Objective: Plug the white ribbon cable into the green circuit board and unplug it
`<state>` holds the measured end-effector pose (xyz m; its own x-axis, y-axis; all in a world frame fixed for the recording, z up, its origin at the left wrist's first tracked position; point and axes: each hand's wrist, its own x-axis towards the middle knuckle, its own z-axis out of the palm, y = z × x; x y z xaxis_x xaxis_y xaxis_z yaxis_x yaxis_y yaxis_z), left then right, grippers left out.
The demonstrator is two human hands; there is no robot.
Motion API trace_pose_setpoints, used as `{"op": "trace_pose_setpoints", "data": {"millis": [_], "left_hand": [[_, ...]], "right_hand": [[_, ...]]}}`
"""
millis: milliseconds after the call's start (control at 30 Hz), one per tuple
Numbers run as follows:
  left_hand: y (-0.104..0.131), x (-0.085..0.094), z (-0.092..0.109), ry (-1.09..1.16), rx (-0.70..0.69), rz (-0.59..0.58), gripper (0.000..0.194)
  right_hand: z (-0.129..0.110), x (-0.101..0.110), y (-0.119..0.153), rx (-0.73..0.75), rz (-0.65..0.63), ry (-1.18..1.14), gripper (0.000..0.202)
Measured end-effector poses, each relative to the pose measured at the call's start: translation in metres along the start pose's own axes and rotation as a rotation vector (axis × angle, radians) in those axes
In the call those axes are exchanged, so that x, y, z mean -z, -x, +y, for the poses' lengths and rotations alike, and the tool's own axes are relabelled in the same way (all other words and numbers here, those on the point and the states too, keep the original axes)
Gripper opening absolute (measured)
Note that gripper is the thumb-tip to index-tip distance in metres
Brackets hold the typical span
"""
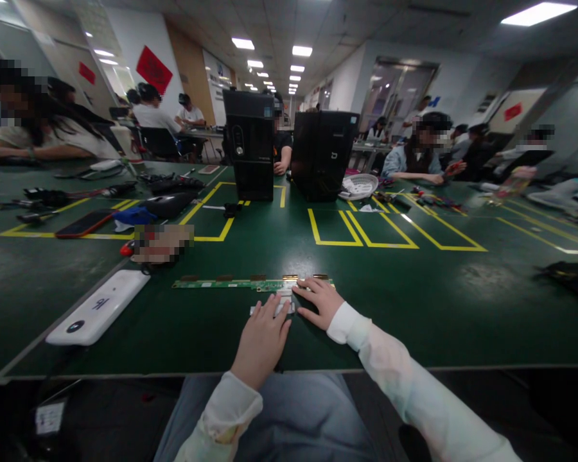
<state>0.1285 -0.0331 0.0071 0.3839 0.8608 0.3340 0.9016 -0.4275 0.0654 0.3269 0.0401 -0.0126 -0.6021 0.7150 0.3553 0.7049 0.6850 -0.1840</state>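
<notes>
A long, narrow green circuit board [231,284] lies crosswise on the green table, with gold-brown tabs along its far edge. From its near side, a white flat ribbon cable [285,293] comes toward me. My left hand [262,337] rests palm down at the cable's near end, fingers apart and touching the white piece there. Over the right part of the board, my right hand [322,301] has its fingers stretched out and spread, the fingertips on or just beside the board and cable. The fingers hide part of the joint between cable and board.
To the left lies a white power bank-like device [99,307], with a phone [84,222] and a blue cloth-like item [137,217] farther back. Two black computer towers [253,144] stand ahead, beside a white basket [359,187]. Yellow tape marks the table; several people sit around.
</notes>
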Motion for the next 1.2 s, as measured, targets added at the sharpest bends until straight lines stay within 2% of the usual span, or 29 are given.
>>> {"op": "trace_pose_setpoints", "data": {"millis": [467,700,833,967,1200], "left_hand": [[-0.005,0.005,-0.010,0.035,-0.050,-0.073,0.042],[-0.004,0.003,-0.002,0.071,-0.002,-0.014,0.041],[-0.005,0.006,-0.005,0.070,-0.018,0.020,0.043],[-0.004,0.014,-0.026,0.070,0.025,0.114,0.042],[0.016,0.017,-0.085,0.083,0.133,0.190,0.043]], "right_hand": [[-0.003,0.005,-0.001,-0.020,-0.025,0.014,0.055],[-0.004,0.005,-0.001,-0.039,-0.026,0.018,0.054],[-0.004,0.005,-0.002,-0.041,-0.026,0.023,0.050],[-0.005,0.005,-0.003,-0.046,-0.041,0.031,0.049],[-0.005,0.005,-0.003,-0.047,-0.041,0.026,0.047]]}}
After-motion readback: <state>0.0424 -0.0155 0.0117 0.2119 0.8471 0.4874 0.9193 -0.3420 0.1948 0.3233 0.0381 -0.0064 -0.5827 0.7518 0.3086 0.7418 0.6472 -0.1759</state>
